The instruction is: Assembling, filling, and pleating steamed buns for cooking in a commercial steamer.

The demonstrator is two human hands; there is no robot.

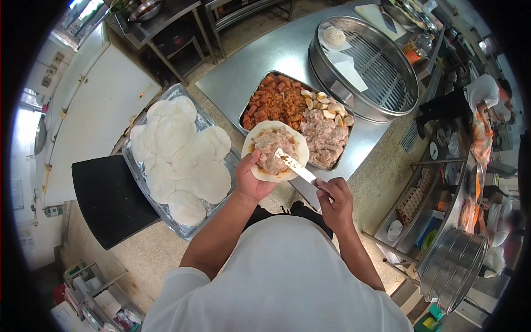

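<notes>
My left hand holds a round dough wrapper from below, its thumb over the rim. A mound of pale minced meat filling lies in the middle, with reddish-brown filling showing around its edge. In my right hand is a flat metal spatula, its smeared blade resting on the filling. Just beyond is a metal tray holding diced reddish meat, egg pieces and more minced meat. To my left, a second tray carries several overlapping dough wrappers.
A round steamer stands on the steel table, with one pleated bun and paper inside. A black chair is at left beside a white chest freezer. Stacked steamer rings and other people are at right.
</notes>
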